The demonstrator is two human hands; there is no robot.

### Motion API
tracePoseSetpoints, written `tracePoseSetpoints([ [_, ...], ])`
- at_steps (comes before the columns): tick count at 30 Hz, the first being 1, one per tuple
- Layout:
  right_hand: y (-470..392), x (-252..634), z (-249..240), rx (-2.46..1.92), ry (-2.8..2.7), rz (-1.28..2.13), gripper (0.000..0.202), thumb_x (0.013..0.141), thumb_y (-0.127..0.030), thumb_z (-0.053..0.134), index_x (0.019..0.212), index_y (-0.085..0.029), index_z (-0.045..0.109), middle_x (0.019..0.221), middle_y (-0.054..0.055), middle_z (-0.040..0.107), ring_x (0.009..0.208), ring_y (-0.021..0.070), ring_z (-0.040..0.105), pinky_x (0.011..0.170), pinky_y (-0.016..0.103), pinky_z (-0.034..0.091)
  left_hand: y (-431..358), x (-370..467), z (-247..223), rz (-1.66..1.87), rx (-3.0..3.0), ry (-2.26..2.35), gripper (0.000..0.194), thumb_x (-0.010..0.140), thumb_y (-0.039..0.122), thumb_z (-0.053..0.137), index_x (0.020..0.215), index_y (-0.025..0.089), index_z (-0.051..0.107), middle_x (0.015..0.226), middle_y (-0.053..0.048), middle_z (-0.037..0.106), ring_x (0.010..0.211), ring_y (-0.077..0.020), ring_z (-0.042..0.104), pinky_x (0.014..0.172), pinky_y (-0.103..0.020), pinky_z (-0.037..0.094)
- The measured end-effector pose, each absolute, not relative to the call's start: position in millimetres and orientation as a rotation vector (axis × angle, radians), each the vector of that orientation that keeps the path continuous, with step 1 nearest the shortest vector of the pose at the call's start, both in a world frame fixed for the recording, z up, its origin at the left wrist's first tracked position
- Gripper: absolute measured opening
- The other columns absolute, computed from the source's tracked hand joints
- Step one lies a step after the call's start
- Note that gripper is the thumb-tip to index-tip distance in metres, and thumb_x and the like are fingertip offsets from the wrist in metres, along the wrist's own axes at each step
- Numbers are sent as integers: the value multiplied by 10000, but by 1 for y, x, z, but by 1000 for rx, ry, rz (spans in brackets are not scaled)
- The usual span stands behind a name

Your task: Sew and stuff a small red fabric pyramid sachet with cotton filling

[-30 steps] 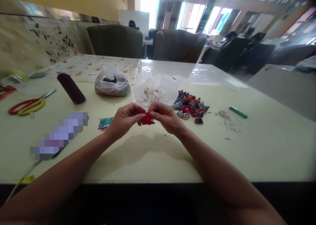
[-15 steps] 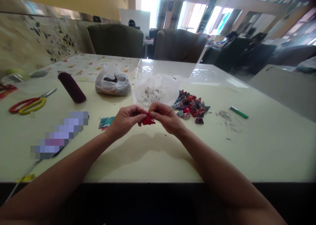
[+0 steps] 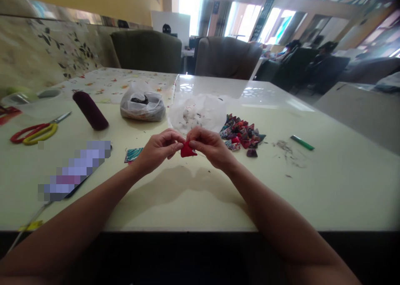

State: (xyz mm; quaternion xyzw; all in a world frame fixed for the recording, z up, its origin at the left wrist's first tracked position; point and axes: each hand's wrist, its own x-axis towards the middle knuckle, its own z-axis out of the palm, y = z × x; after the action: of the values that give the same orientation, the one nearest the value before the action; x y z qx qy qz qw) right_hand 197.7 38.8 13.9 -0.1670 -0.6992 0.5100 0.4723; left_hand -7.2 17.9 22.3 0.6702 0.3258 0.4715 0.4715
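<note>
A small red piece of cloth [image 3: 188, 150], roughly triangular, is held up above the table between my two hands. My left hand [image 3: 161, 149] pinches its upper left edge between thumb and fingers. From the other side, my right hand [image 3: 208, 146] grips its top right part in a thumb-and-finger pinch. Beside my left hand lies a teal patterned fabric piece [image 3: 133, 155], partly covered by that hand. To the right of my right hand sits a heap of small stuffed fabric pieces [image 3: 242, 131] in many colours. Whether a needle is held is too small to tell.
Behind my hands lie an open white plastic bag [image 3: 198, 114] with scraps and a tied plastic bag [image 3: 143, 106]. Scissors [image 3: 40, 133], a dark purple thread cone [image 3: 90, 111] and a blurred-out phone [image 3: 76, 170] are on the left. A green lighter-like object [image 3: 302, 143] lies near thread bits [image 3: 287, 149].
My left fingers have shifted slightly left on the red cloth, and more of its face shows. My right hand has barely moved.
</note>
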Motion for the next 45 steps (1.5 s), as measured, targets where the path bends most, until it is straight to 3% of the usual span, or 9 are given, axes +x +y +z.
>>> tracePoseSetpoints([
  [6, 38, 198, 16, -443, -1661, 1228, 230, 881, -350, 740, 797, -187, 600, 767, -9, 550, 730, 102, 520, 663, 241, 454, 17, -6, 18, 1218, 1661, 851, 163, 851, 291, 740, 969, 179, 740, 724, 4, 597, 536, -70, 482, 501, -219, 408],
  [10, 37, 197, 16, -468, -1655, 1233, 266, 870, -374, 750, 782, -182, 588, 775, -8, 546, 725, 99, 510, 658, 238, 445, 17, -5, 18, 1284, 1749, 847, 114, 856, 269, 735, 931, 187, 762, 857, -15, 610, 552, -57, 506, 499, -220, 423],
  [25, 37, 194, 11, -445, -1646, 1268, 194, 873, -312, 745, 809, -177, 621, 827, 1, 562, 759, 99, 547, 679, 233, 486, 18, -6, 18, 1303, 2045, 886, 96, 888, 249, 691, 882, 174, 750, 869, -31, 612, 747, -119, 585, 651, -244, 471],
  [31, 37, 195, 12, -467, -1669, 1249, 218, 869, -329, 750, 804, -176, 608, 786, -15, 540, 701, 83, 498, 625, 220, 437, 17, -9, 23, 1222, 2042, 873, 148, 924, 264, 628, 824, 166, 676, 888, -38, 568, 777, -129, 567, 645, -241, 467],
  [40, 36, 193, 11, -493, -1676, 1248, 255, 872, -365, 746, 806, -169, 597, 763, -17, 540, 680, 85, 516, 615, 227, 442, 17, -7, 20, 1256, 1882, 745, 175, 873, 293, 716, 781, 161, 650, 942, -58, 648, 652, -93, 555, 560, -232, 464],
  [45, 35, 192, 10, -544, -1695, 1157, 287, 877, -388, 740, 775, -166, 590, 727, -23, 523, 669, 83, 492, 614, 231, 415, 16, -4, 17, 1209, 1669, 719, 130, 881, 278, 709, 868, 163, 649, 697, 10, 601, 503, -67, 493, 458, -204, 415],
])
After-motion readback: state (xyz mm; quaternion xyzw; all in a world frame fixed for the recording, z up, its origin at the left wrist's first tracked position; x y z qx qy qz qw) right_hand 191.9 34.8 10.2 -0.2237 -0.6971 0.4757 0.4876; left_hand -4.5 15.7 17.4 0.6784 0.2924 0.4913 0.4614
